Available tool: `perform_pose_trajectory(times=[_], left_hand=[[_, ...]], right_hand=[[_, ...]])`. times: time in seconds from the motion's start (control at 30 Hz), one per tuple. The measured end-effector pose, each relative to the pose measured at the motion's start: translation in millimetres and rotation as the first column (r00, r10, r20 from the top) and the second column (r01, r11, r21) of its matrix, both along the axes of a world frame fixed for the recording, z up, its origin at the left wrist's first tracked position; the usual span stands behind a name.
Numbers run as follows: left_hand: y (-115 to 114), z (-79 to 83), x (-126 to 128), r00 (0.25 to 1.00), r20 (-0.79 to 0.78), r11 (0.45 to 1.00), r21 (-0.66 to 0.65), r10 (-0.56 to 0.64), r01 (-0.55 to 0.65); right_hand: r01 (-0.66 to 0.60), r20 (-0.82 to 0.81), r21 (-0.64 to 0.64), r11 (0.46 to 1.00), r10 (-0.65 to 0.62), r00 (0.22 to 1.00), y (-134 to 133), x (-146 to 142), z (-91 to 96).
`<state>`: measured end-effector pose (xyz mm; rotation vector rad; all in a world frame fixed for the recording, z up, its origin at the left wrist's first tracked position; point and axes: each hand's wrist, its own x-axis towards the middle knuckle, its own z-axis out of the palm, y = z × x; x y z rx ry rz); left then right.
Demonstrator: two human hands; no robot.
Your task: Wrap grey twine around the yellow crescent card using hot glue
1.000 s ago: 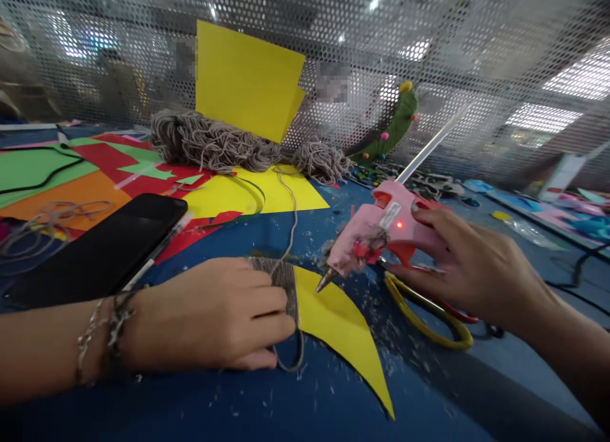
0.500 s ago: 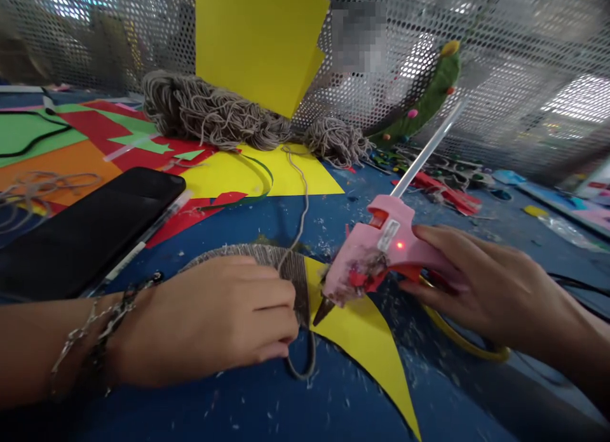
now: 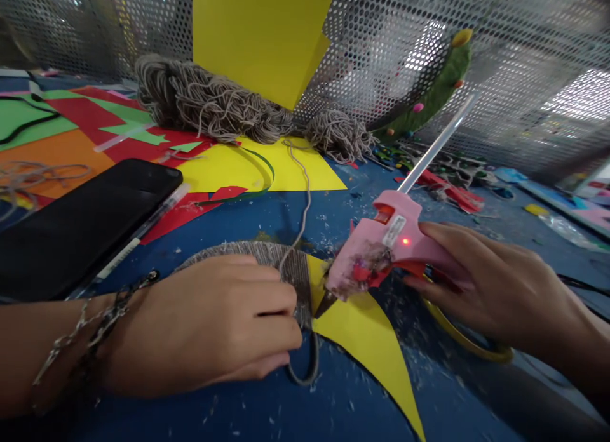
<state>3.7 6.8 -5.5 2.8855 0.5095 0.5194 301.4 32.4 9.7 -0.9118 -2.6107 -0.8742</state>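
Over the last second, the pink glue gun [image 3: 386,251] has come down and in: its nozzle [image 3: 326,304], which hung over bare card before, now points at the line where the grey yarn wrapping [image 3: 304,286] ends. We judge that this puts the gluing at the edge of the wrapped part; whether the tip touches, and whether glue is flowing, we cannot tell.

The yellow card crescent [image 3: 374,328] lies on the blue table [image 3: 252,410] between our hands, its bare point towards us. Our right hand [image 3: 490,280] has its fingers clamped round the gun's handle. Our left hand [image 3: 214,324] lies over the wrapped part, fingers together and curled; what the tips pinch is hidden. A yarn loop [image 3: 314,359] sags beside them, and a loose strand [image 3: 307,204] runs back towards the yarn heap [image 3: 214,105].
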Motion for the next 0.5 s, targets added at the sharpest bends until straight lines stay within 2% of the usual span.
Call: perform_pose_trajectory(times=[0.5], left_hand=[[-1.3,-0.7,-0.7,1.000,0.015,1.000,-0.011,-0.003,0.003]], right_hand=[[0.094,-0.001,0.091,0.991,-0.094,0.996,1.7,-2.1,-2.0]])
